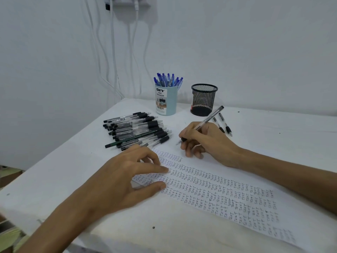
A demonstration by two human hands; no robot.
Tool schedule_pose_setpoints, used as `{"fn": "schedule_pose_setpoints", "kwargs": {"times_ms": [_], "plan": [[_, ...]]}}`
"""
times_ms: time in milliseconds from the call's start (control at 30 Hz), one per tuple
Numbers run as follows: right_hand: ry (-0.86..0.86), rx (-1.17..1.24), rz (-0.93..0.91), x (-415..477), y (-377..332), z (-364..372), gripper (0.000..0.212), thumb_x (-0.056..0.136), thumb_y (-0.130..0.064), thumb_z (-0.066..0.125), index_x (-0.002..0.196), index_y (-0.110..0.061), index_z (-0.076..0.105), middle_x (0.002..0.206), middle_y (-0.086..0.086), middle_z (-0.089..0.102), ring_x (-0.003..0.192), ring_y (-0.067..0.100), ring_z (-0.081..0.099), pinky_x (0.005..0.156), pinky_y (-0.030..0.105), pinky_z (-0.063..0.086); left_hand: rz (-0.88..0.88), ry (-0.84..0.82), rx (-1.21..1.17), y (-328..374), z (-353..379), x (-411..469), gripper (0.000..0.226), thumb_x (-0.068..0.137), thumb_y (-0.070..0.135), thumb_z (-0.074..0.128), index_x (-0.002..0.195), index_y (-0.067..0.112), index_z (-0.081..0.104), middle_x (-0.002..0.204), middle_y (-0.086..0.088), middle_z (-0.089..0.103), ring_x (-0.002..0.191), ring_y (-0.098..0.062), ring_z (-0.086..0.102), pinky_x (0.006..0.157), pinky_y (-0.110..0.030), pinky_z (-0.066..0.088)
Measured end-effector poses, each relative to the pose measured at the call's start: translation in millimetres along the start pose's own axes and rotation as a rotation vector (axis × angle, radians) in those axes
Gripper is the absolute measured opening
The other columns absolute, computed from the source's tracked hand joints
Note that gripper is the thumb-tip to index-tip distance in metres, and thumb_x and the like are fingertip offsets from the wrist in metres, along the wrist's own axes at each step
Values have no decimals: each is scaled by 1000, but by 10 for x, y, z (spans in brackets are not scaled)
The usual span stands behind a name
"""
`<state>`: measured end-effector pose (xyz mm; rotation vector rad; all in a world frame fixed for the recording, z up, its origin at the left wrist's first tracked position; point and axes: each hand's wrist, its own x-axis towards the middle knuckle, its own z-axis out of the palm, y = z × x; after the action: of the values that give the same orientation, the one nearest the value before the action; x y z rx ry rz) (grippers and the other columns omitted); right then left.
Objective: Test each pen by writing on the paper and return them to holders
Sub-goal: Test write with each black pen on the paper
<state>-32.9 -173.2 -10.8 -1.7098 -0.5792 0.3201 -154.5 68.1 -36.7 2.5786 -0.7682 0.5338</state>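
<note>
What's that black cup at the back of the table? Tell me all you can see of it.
The black cup is a round pen holder of what looks like wire mesh, with a solid rim and a dark base. It stands upright at the back of the table, just right of the blue holder and apart from it. Through the mesh no pens show inside. A small red spot sits low on its left side. Only the table touches it.
</note>
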Motion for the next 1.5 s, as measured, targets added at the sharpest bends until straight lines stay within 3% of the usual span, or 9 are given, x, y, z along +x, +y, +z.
{"fn": "schedule_pose_setpoints", "kwargs": {"times_ms": [133, 233, 467, 833, 967, 1233, 1400, 1500], "plan": [[4, -59, 6, -19, 3, -4, 11, 96, -4, 60, 94, 7, 61, 70, 17, 65, 51, 23, 52, 41, 25, 35, -1, -4, -4, 16, -9, -7, 36, 95, 66, 59, 119, 44, 74, 114, 25, 59, 104, -1, 59, 81, -23, 52], [-46, -78, 30, -51, -18, -10, 6, 94, -1, 59, 93, 4, 62, 68, 16, 64, 50, 18, 50, 46, 23, 40, -2, -6, -6, 24, -17, -6, 36, 95, 65, 59, 119, 43, 74, 114, 25, 58, 104, 0, 58, 82, -25, 52], [-59, -234, -71, -164, -6, 19, 9, 86, 1, 67, 77, 1, 66, 58, 9, 65, 46, 10, 52, 51, 22, 43, -6, -12, -13, 22, -16, 3, 35, 95, 65, 59, 118, 43, 73, 115, 24, 58, 105, -2, 57, 82, -26, 52], [-76, -249, -124, -171, 16, 21, 9, 88, 2, 68, 79, 1, 67, 64, 16, 66, 58, 18, 59, 63, 35, 51, -12, -24, -6, 16, -4, -4, 35, 96, 65, 57, 119, 44, 72, 116, 25, 56, 108, 0, 57, 83, -23, 51], [-80, -243, -117, -174, 12, 30, 8, 87, 2, 68, 79, 2, 67, 66, 15, 67, 58, 14, 59, 61, 28, 51, -12, -24, -7, 13, 0, -7, 35, 96, 65, 56, 119, 44, 72, 116, 25, 56, 108, 1, 56, 84, -23, 50], [-58, -274, -109, -164, -8, 45, 13, 85, 3, 67, 73, -2, 66, 58, 10, 63, 55, 18, 55, 60, 33, 47, -12, -27, -3, 12, -2, -11, 36, 96, 66, 55, 119, 44, 72, 116, 24, 56, 107, 0, 56, 86, -22, 49], [-29, -279, -92, -171, -23, 60, 15, 86, 4, 66, 72, 0, 64, 55, 7, 62, 47, 8, 50, 53, 19, 42, -17, -27, -8, 5, 2, -10, 37, 96, 67, 54, 120, 45, 71, 116, 25, 56, 108, 0, 56, 85, -24, 51], [-33, -281, -100, -171, -18, 58, 15, 85, 3, 67, 71, -1, 64, 56, 11, 62, 51, 15, 51, 56, 27, 43, -14, -30, -12, 2, 6, -11, 36, 96, 66, 55, 120, 44, 72, 116, 24, 56, 108, 0, 56, 85, -25, 52]]}}
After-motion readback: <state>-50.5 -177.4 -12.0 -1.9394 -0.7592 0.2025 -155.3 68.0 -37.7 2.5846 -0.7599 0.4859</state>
